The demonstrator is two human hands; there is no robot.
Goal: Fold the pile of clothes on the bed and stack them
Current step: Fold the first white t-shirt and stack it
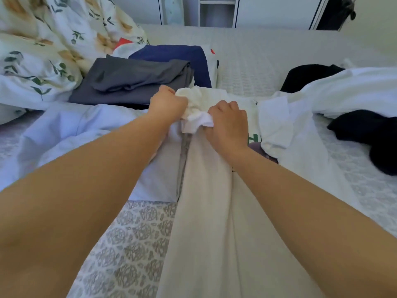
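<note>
A cream white garment (211, 203) runs in a long strip from the bottom of the view up the middle of the bed. My left hand (166, 104) and my right hand (228, 121) both grip its bunched far end, close together. A pale blue garment (71, 130) lies spread under my left arm. Folded clothes are stacked beyond my hands: a grey piece (133, 80) in front and a navy piece (184, 59) behind it. Unfolded white clothes (335, 93) and black clothes (369, 134) lie at the right.
A floral duvet (43, 44) is heaped at the back left. The patterned mattress cover (137, 239) shows near me, and the white quilted bed surface (257, 52) stretches to the far edge. White wardrobe doors (219, 11) stand behind the bed.
</note>
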